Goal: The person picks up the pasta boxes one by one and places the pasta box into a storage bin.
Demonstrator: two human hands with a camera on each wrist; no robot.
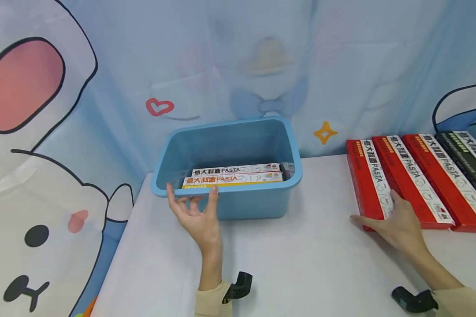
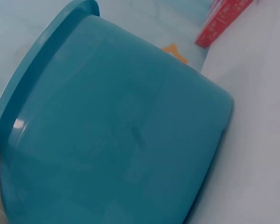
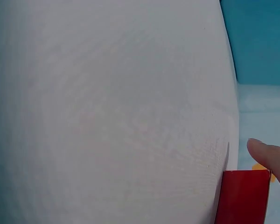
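A blue plastic bin (image 1: 242,207) stands on the table, with several pasta boxes (image 1: 234,177) inside it. At its front rim is my left hand (image 1: 200,222), the thumb and one finger over the edge and other fingers bent beneath it. The left wrist view shows the bin's outer wall (image 2: 116,116) and part of a finger at the left. My right hand (image 1: 400,224) spans the near end of the leftmost red pasta box (image 1: 358,176). Its thumb (image 3: 266,156) stands off the box in the right wrist view; its other fingers lie over the box's right side, their tips partly hidden.
Right of that box lie two more red pasta boxes (image 1: 414,185) and a black one (image 1: 464,158) in a row. A printed cloth (image 1: 238,66) hangs behind the table. White tabletop (image 1: 301,255) lies between the bin and the row.
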